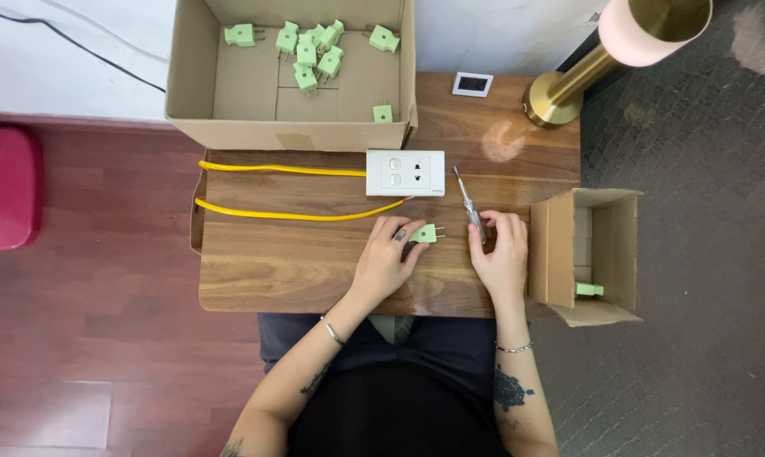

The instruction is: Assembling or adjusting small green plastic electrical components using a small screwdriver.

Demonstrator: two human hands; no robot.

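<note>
My left hand [385, 258] rests on the wooden table [298, 262] and pinches a small green plug [425, 234] between thumb and fingers, its two prongs pointing right. My right hand [502, 254] lies just to the right, fingers curled on the handle end of a clear-handled screwdriver [469, 203] that lies on the table with its tip pointing away from me. Beyond both hands sits a white socket block with switches [405, 173], and a yellow cable [289, 193] loops from it to the left.
A large open cardboard box [196, 93] at the table's far side holds several green plugs [310, 51]. A smaller cardboard box [615, 254] on its side at the right holds one green plug. A brass lamp [568, 85] and a small white device [472, 84] stand far right.
</note>
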